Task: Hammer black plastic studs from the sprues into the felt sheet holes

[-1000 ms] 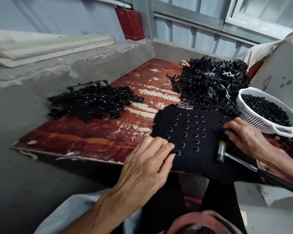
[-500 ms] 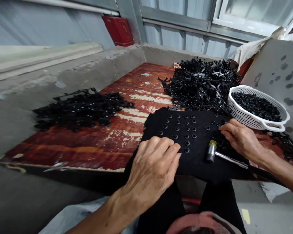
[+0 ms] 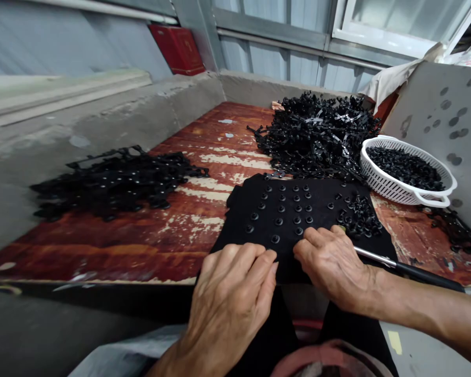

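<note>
My left hand point(image 3: 235, 296) rests at the front edge of the black cloth point(image 3: 241, 201), its fingers curled together. Whatever those fingers hold, if anything, is hidden. Close beside it, my right hand point(image 3: 335, 264) is pinched low over the cloth, its fingertips just below the rows of small black round parts point(image 3: 278, 222). Anything in that pinch is too small or too covered to make out. A small hammer point(image 3: 377, 257) lies on the cloth, its head mostly hidden behind my right hand. Loose black small parts point(image 3: 361, 217) form a pile beyond that hand.
A large heap of black strap-like pieces point(image 3: 314, 136) stands at the back of the worn red-brown table point(image 3: 204, 209). A flatter pile of black pieces point(image 3: 118, 183) lies to the left. A white basket point(image 3: 435, 199) of small black parts sits at right, beside a grey panel point(image 3: 427, 104).
My right hand has moved left and toward me, from the loose pile to just below the rows, uncovering that pile. My left hand has shifted slightly nearer. The view has turned slightly.
</note>
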Available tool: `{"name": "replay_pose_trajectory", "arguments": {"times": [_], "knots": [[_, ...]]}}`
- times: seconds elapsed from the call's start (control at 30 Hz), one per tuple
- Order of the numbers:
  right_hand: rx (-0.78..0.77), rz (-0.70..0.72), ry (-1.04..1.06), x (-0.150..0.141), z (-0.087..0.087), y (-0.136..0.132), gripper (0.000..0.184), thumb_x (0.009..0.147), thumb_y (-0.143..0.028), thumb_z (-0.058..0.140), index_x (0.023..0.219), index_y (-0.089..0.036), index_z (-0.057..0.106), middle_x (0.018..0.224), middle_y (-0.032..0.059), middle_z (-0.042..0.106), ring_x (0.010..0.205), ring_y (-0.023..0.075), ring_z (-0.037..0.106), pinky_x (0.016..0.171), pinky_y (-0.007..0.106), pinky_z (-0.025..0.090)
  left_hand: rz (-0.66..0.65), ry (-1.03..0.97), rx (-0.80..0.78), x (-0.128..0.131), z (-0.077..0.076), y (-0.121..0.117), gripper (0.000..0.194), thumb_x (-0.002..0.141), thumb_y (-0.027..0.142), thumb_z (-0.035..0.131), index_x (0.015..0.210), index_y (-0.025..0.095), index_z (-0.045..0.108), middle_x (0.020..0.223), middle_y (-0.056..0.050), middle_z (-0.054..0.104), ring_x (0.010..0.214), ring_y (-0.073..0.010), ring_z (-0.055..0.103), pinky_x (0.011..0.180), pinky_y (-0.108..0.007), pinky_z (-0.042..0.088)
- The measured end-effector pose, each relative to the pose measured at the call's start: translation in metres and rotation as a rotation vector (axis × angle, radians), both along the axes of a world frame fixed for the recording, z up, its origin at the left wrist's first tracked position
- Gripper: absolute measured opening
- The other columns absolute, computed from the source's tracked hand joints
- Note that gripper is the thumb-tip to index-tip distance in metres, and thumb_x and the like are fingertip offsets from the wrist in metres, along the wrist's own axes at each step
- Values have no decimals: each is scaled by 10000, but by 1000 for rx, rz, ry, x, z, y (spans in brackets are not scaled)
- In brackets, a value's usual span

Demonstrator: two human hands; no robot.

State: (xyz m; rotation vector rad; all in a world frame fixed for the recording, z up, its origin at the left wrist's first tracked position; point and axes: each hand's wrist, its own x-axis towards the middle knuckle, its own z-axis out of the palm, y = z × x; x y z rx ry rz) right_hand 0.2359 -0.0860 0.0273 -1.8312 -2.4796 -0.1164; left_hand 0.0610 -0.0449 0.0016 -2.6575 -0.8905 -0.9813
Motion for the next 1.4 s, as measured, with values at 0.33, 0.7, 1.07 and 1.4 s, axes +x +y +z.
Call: {"name": "replay_pose_trajectory", "arguments": {"times": [0.33,0.7,1.07,1.4], "knots": [[11,-277,-50,79,21,18,233,930,-192,497,1091,-153,661,965,130,654,830,251,591,665,332,377,3,-21,-60,16,-1,-7,91,862,157,558,909,167,634,819,-48,667,755,-228,541,689,-370,363],[4,-171,132,81,11,16,229,952,-139,450,1042,-174,658,961,62,678,863,174,630,710,257,421,-16,24,-117,31,-2,-1,159,860,106,529,771,202,618,676,-10,602,684,-222,504,655,-370,321],[-38,-50,179,53,2,35,114,903,-143,548,920,-182,653,875,51,705,789,195,613,663,302,307,19,16,-36,26,0,-4,131,854,161,566,972,133,614,782,-56,648,737,-240,532,674,-376,357],[-30,64,210,42,7,10,119,906,-148,567,872,-212,662,801,2,702,740,175,558,677,321,276,11,-29,-23,20,2,-7,71,853,163,567,907,151,612,759,-54,655,715,-237,539,655,-374,363]]}}
